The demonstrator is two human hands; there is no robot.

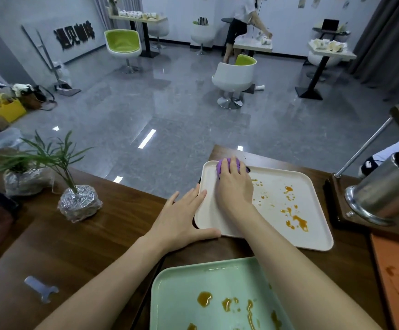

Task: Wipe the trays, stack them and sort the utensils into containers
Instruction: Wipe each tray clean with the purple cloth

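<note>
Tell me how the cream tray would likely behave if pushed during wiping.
It probably slides easily: the left hand braces the cream tray at its near corner. It looks like stiff, light plastic, lying flat under the right hand and cloth. The orange smears may make its surface slippery.

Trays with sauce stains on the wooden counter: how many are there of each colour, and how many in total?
Cream plastic tray: 1
Mint green plastic tray: 1
Orange plastic tray, cut by the right edge of the view: 1
Total: 3
</note>
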